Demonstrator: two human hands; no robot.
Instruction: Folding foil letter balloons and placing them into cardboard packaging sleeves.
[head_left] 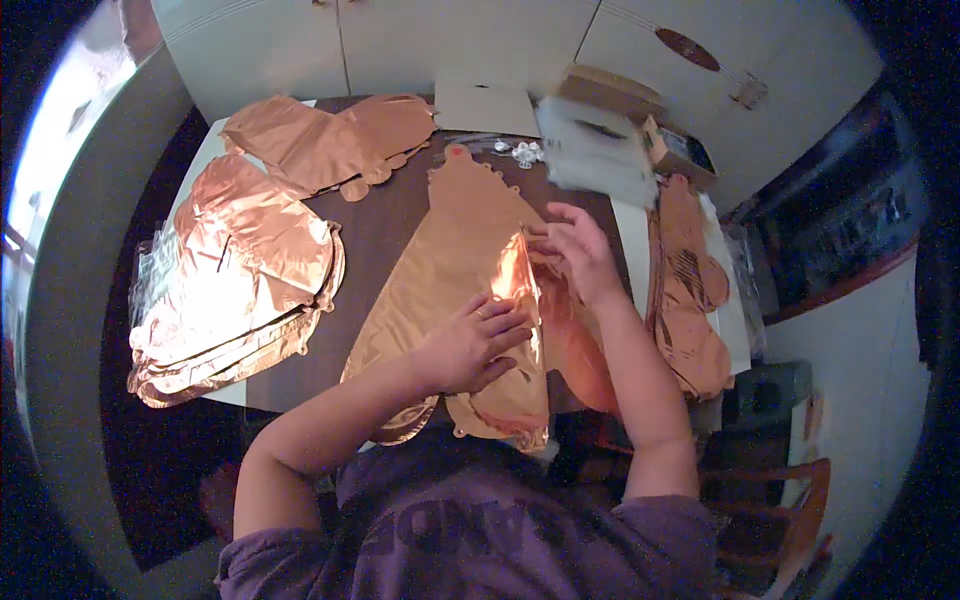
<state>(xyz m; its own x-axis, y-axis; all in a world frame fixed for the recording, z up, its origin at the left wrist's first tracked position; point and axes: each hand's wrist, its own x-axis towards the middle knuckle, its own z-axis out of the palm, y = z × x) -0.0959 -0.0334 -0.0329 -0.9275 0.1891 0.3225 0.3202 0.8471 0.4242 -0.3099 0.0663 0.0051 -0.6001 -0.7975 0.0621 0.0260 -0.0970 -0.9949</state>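
- Head view, foil sheet (440, 245): copper-coloured, one, lying lengthwise mid-desk (385, 225), near end overhanging the edge; judged part-folded, with a bright crease along its right side.
- Red-orange foil portion (580, 350): right of that crease, partly under the right forearm; seemingly not yet folded in, though whether it joins the sheet cannot be told.
- Left hand (478, 345): palm down on the foil, fingers slightly spread.
- Right hand (582, 255): at the crease's upper end, fingers bent; whether pinching cannot be told.
- Narrow foil stack (690, 300): right side; looks already folded.
- Foil pile (250, 235), left, and foil pieces (330, 145), far left: wide, apparently unfolded, judged still undone.
- Clear plastic packet (595, 150): far right, blurred.
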